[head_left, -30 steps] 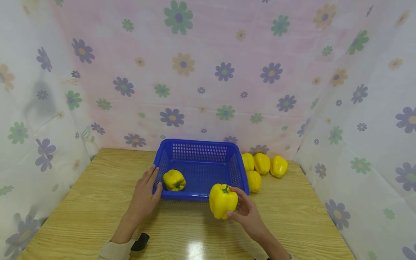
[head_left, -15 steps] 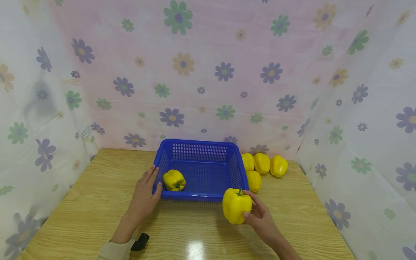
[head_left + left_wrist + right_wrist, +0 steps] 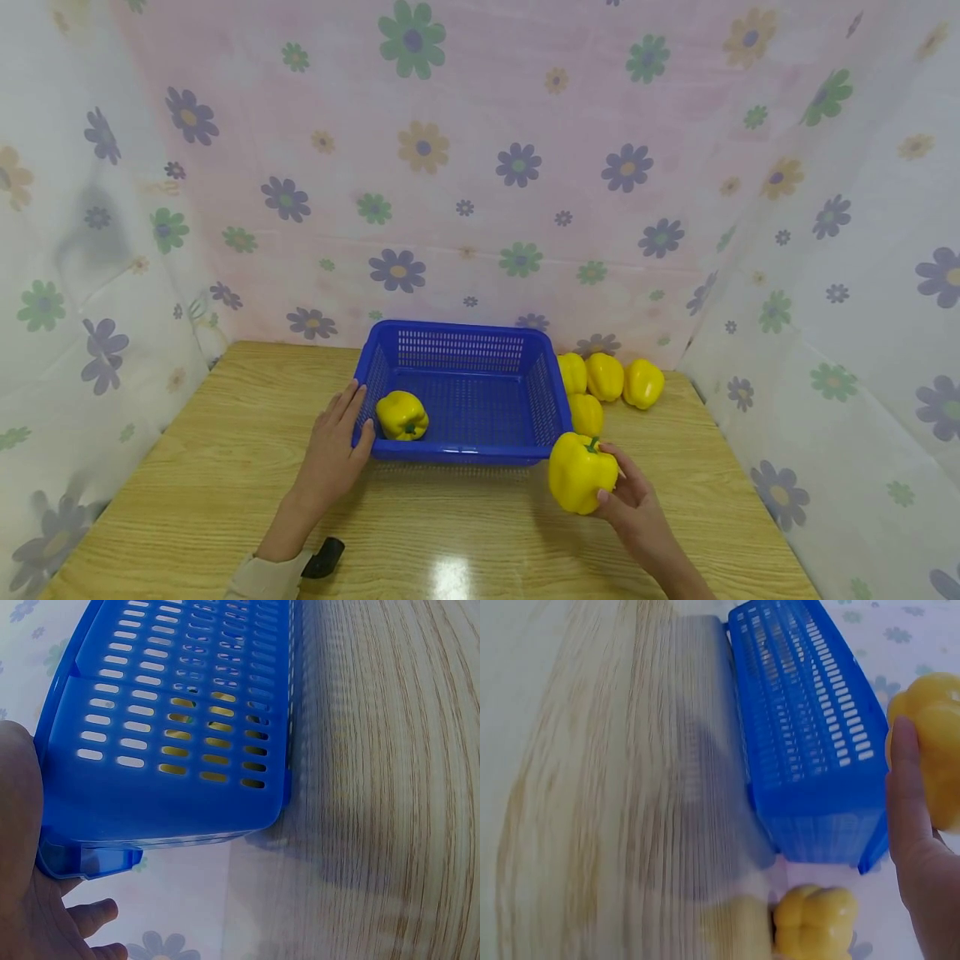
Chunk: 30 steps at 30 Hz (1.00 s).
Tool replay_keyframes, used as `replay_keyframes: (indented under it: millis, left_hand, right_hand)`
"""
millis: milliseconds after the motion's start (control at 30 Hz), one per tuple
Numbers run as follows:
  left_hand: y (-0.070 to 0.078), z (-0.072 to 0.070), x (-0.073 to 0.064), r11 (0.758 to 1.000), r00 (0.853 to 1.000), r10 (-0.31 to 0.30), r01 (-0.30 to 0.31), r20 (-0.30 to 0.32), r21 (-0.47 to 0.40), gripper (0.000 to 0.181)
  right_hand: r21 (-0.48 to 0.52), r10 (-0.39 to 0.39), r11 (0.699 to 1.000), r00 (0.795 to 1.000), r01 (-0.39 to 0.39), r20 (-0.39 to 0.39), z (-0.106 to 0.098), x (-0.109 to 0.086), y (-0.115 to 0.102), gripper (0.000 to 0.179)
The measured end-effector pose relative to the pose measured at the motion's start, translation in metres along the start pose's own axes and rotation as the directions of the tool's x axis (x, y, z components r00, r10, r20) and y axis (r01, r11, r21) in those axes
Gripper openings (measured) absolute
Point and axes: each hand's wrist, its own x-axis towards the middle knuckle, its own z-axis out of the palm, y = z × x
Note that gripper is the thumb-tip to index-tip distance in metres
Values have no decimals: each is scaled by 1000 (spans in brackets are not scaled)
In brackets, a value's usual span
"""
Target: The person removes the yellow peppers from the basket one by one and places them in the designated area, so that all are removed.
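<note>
Your right hand (image 3: 636,510) grips a yellow bell pepper (image 3: 582,473) between thumb and fingers, with the thumb on the near side. You hold this pepper raised over the table, its green stem upward and leaning a little to the right, just off the near right corner of the basket. In the right wrist view, one finger lies extended along its side.

Your left hand (image 3: 335,448) rests against the left end of the blue basket (image 3: 465,452), fingers straight along the rim and thumb spread toward the near corner. The left sleeve (image 3: 264,577) is pale, and a black piece (image 3: 324,559) sticks out beside the cuff.

Inside the basket, a single pepper (image 3: 402,415) lies on its side in the near left corner, its stem toward you. Beyond the basket's right wall, four more yellow peppers (image 3: 604,377) sit close together on the wood-grain table (image 3: 465,525); the basket partly hides the two nearest it. Behind and on both sides hangs flower-printed cloth (image 3: 465,171).
</note>
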Motion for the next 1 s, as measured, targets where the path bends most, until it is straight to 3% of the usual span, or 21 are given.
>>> replay_keyframes:
  millis: [167, 300, 433, 633, 800, 1000]
  left_hand:
    - [0, 0, 0, 1000, 1000, 6, -6, -6, 3, 58]
    - [0, 0, 0, 1000, 1000, 9, -9, -6, 1, 58]
    - [0, 0, -1, 1000, 1000, 13, -13, -9, -1, 58]
    - [0, 0, -1, 1000, 1000, 13, -13, -10, 4, 58]
    - [0, 0, -1, 1000, 1000, 11, -11, -8, -5, 58]
    - [1, 0, -1, 1000, 1000, 16, -16, -12, -10, 58]
  right_hand:
    - [-30, -60, 998, 998, 60, 20, -15, -4, -1, 61]
    - [-147, -79, 986, 997, 75, -18, -30, -7, -3, 60]
    - [-285, -78, 957, 993, 49, -90, -45, -10, -6, 57]
    - [-359, -100, 933, 980, 31, -175, -70, -12, -5, 56]
    - [-430, -106, 903, 976, 13, -191, -88, -12, -2, 54]
    - [-535, -116, 845, 979, 8, -168, -104, -8, -2, 55]
